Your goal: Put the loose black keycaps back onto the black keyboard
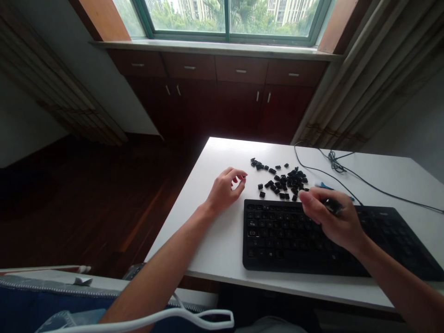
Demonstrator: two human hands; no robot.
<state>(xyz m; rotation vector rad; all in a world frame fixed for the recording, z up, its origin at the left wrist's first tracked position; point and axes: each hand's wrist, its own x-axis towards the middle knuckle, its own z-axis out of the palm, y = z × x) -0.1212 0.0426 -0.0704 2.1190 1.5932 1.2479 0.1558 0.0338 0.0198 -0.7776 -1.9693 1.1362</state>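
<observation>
My left hand (227, 187) is over the white table, left of a scatter of loose black keycaps (284, 182). Its thumb and forefinger pinch a small black keycap, of which only a dark edge shows. A black keyboard (287, 238) lies along the near side of the table, with dark gaps among its keys. Above the keyboard's upper middle is my right hand (335, 217), fingers curled. Something dark and shiny shows within its grip, but its kind is hidden. A blue object (325, 186) lies just behind the right hand, partly covered by it.
A black cable (381, 182) runs across the right of the white table (222, 240), with a tied bundle near the back. A white looped strip (208, 319) crosses the lower foreground. Dark red cabinets (239, 106) stand beyond, below a window.
</observation>
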